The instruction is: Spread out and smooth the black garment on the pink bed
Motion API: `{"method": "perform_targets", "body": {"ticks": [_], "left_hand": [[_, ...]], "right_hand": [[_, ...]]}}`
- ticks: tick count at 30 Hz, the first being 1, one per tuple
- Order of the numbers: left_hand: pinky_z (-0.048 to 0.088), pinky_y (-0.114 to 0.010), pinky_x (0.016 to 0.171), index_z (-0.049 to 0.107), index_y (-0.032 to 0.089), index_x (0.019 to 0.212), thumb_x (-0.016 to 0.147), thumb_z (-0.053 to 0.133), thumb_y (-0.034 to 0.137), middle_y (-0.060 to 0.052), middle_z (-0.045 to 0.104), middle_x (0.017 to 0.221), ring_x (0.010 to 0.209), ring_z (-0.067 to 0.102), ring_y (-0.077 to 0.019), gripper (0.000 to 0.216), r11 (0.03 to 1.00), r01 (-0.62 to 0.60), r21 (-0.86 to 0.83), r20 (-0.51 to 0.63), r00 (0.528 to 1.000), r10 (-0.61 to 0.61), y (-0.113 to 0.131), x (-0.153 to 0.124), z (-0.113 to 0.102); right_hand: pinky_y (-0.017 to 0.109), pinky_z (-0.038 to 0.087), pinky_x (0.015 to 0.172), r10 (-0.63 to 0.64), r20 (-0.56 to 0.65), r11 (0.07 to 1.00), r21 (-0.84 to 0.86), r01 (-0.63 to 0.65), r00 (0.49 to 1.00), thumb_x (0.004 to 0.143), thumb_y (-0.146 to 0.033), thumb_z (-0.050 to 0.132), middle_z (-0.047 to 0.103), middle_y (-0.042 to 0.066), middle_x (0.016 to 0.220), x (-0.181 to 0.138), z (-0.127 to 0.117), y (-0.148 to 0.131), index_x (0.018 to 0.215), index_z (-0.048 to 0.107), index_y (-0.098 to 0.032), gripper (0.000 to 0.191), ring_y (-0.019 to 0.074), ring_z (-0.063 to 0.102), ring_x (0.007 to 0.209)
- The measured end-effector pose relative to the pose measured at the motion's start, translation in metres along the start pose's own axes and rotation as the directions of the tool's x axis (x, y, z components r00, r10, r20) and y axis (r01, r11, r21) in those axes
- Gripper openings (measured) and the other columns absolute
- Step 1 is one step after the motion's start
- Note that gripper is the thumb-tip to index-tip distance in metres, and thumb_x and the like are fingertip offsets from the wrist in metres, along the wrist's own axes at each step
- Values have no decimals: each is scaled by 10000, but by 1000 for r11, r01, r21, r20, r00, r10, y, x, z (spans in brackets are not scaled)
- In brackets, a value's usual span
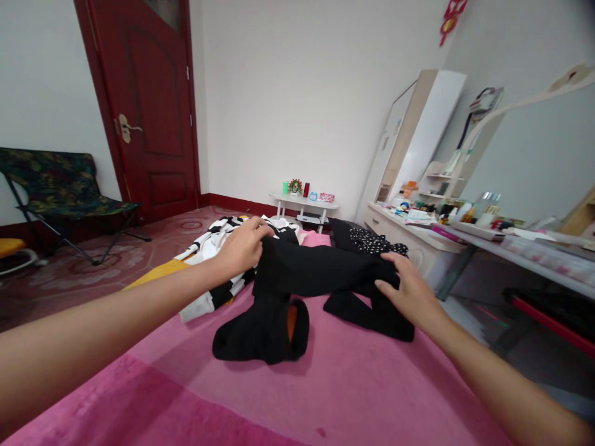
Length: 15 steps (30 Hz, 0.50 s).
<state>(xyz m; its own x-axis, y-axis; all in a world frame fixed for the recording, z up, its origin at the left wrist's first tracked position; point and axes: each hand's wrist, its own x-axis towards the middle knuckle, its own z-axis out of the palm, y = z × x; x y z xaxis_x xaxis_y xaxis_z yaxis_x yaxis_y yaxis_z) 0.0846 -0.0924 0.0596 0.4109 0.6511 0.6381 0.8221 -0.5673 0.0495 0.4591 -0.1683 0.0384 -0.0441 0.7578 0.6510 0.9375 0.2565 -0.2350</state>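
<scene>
Spanning frame centre left-to-right, black garment [320, 269] is pinched by left hand [242, 246]; right hand [411, 292] presses flat, unclenched.

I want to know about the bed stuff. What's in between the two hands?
In the head view, a black garment stretches across the pink bed cover between the left hand and the right hand; both hands touch it.

Two hands [244, 248] [411, 294]; one black garment [320, 269]; one chair [56, 186].
</scene>
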Motion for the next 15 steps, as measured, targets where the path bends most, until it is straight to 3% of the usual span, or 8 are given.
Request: {"method": "perform_targets", "body": {"ticks": [2,4,7,10,12,15], "left_hand": [[452,-322,821,598,207,984,838,448,227,-46,601,930,903,577,-202,210,994,-64,-93,101,992,74,27,-34,-9],[463,-321,742,588,228,990,861,461,403,-23,599,831,771,585,-189,252,980,-81,-183,300,944,135,49,-68,-16],[456,-370,822,496,257,1214,727,608,523,-71,568,1118,958,571,-257,567,967,-69,-245,434,884,173,69,-107,-10],[451,-358,860,363,295,1343,699,636,329,-83,486,1265,1042,553,-260,700,966,-27,-258,493,856,155,78,-123,5],[469,-310,775,424,316,1291,696,565,170,-57,535,1183,938,597,-217,628,967,-43,-251,534,827,175,79,-120,8],[437,-265,622,598,334,1058,651,511,69,-6,593,998,767,614,-170,494,962,-164,-217,587,766,263,65,-106,-6]], "right_hand": [[440,377,1013,-96,108,994,-38,101,989,775,-275,518,470,110,1314,-33,11,-10,1122,546,-211,354,270,448,1224],[438,377,1007,-154,240,981,-81,177,959,785,-233,503,509,81,1280,-62,18,-16,1050,604,-233,284,259,475,1191],[453,402,970,-104,365,972,-158,172,925,765,-207,512,496,93,1312,-86,30,-16,1207,559,-228,445,279,468,1190],[423,451,902,-17,387,975,-197,101,922,777,-146,452,474,109,1333,-87,41,-12,1389,383,-223,621,264,479,1174],[373,463,874,-73,435,974,-164,159,898,779,-73,382,551,78,1226,-81,41,-10,1348,446,-269,606,223,522,1110],[319,466,818,-202,522,955,-83,285,829,739,-34,377,630,32,1013,-71,21,0,1113,636,-311,533,187,574,979]]}}
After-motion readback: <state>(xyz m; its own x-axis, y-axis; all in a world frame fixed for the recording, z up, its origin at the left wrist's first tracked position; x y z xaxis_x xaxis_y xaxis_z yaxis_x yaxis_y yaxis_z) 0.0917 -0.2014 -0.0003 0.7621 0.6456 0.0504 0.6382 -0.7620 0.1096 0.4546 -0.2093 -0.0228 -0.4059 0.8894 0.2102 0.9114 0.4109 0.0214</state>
